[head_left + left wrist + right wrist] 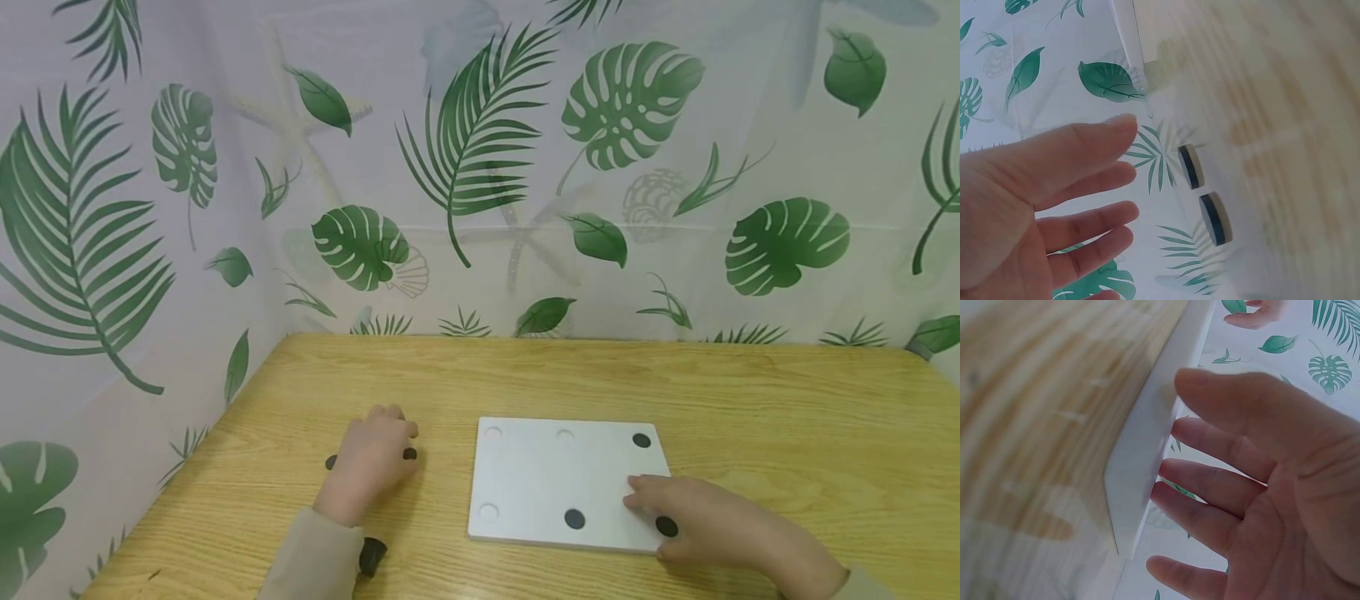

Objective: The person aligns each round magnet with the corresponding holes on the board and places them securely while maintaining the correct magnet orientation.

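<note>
A white rectangular board lies on the table. It has several round spots: three hold black discs, at the back right, front middle and front right. The others are pale shallow recesses. My right hand is at the board's right end, its fingers spread and fairly straight beside the front right disc; in the right wrist view the fingertips are at the board's edge. My left hand hovers with loose fingers over two loose black discs, partly covering them in the head view, and holds nothing.
The wooden table reaches back to a leaf-patterned cloth, which also hangs at the left side. A dark piece shows beside the left sleeve.
</note>
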The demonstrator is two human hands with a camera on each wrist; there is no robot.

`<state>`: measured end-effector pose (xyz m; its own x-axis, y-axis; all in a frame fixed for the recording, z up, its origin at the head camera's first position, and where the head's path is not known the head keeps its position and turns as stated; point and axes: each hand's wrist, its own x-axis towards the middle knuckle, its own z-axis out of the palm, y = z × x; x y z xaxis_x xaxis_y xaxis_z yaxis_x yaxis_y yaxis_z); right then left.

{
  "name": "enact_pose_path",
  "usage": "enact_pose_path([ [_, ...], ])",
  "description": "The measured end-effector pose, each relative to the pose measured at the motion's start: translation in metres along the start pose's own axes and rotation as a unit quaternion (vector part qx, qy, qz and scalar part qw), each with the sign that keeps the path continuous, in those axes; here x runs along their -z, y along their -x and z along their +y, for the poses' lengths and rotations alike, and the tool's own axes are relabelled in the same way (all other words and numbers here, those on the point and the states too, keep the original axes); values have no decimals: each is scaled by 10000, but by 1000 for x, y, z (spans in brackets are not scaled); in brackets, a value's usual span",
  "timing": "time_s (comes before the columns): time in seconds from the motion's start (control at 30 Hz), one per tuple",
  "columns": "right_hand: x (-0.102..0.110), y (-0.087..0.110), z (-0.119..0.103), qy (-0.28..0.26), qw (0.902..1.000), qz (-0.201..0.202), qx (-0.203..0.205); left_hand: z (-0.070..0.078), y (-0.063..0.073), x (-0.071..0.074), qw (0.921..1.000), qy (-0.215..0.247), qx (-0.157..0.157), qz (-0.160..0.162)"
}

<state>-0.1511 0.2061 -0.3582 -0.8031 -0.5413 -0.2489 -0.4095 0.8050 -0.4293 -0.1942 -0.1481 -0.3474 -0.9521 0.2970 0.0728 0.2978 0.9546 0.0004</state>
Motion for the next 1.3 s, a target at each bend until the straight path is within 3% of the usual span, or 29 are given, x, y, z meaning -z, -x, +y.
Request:
enact_pose_path([
  [0.3, 0, 0, 0, 258, 9996, 64, 78, -1, 1, 0, 9998, 93, 168, -76],
  [0.8, 1, 0, 1, 257, 9996, 48, 92, 1, 5, 0, 9946, 671, 324, -718],
  [1.3, 0, 0, 0, 238, 9996, 85, 125, -1, 8, 0, 9962, 603, 119, -617],
])
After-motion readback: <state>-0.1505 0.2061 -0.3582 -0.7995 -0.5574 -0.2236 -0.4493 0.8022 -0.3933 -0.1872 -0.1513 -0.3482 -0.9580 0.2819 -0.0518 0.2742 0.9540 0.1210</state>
